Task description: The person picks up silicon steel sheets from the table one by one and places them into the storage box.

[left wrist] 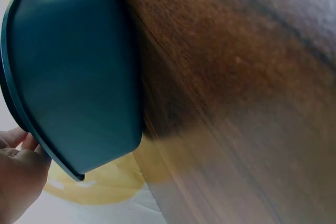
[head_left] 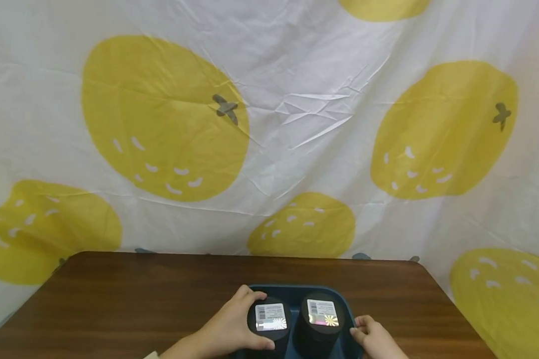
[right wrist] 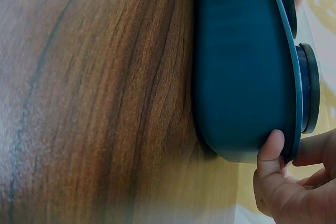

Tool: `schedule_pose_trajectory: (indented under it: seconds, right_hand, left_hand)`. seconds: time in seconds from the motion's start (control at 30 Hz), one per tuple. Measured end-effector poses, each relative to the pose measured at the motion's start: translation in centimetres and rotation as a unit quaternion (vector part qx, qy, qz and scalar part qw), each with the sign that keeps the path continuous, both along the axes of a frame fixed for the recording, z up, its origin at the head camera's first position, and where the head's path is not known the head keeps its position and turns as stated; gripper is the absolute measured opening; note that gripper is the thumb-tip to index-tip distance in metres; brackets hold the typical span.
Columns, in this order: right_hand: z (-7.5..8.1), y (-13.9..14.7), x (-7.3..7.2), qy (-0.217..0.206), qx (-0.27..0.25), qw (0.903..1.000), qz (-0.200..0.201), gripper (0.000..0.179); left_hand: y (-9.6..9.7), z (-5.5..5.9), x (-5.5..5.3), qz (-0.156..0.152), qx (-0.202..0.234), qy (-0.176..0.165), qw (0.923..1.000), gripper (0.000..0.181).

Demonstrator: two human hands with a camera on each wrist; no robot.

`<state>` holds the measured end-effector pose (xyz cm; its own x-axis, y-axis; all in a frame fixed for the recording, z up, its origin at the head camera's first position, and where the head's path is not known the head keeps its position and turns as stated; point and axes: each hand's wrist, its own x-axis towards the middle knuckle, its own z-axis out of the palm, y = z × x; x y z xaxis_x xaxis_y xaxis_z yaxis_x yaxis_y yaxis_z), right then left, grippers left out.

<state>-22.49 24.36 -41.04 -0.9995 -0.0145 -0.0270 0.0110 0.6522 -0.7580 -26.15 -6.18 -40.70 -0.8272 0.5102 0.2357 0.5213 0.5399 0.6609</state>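
A dark blue plastic bin [head_left: 292, 287] rests on the table with two black cylindrical containers in it. The left container [head_left: 270, 317] and the right container [head_left: 322, 313] each show a round end with a white barcode label and a shiny sticker. My left hand [head_left: 233, 321] holds the left container, thumb in front and fingers around its far side. With thumb and fingers, my right hand [right wrist: 294, 182] pinches the bin's rim at its right side. The lower parts of both containers are hidden inside the bin.
The brown wooden table [head_left: 161, 289] extends behind and to both sides of the bin. A white cloth [head_left: 296, 119] printed with large yellow fruit hangs behind the table's far edge.
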Motion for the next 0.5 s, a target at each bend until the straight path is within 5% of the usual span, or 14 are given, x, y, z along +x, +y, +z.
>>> schedule_pose_trajectory:
  seconds: [0.17,0.5]
  right_hand:
    - [-0.31,0.26,0.01,-0.004,0.006,1.0,-0.005,0.021]
    - [-0.24,0.45,-0.1,-0.002,0.02,0.9995,-0.026,0.02]
  left_hand:
    - [0.01,0.09,0.25,-0.016,0.001,-0.021,0.9997,0.088]
    - [0.44,0.2,0.31,-0.017,-0.01,-0.007,0.9998,0.09]
